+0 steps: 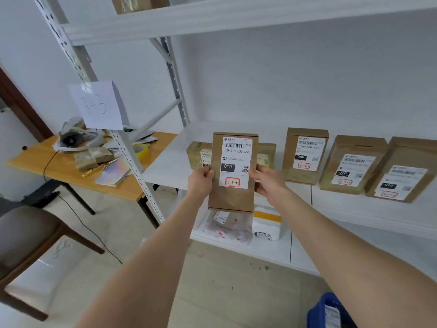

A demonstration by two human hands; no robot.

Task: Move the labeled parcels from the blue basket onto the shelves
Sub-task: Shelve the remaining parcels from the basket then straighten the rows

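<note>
Upright parcel pinched between left hand, right hand; blue basket holds labeled packet.

Blue basket — corner only, seemingly.

The nearest parcel is brown cardboard. Its white label carries black barcode stripes, a black block with white digits and a red-outlined box. The parcels at far right match it. The shelves are white, the basket at near right blue, the table at left orange-yellow, its tape roll yellow.
</note>
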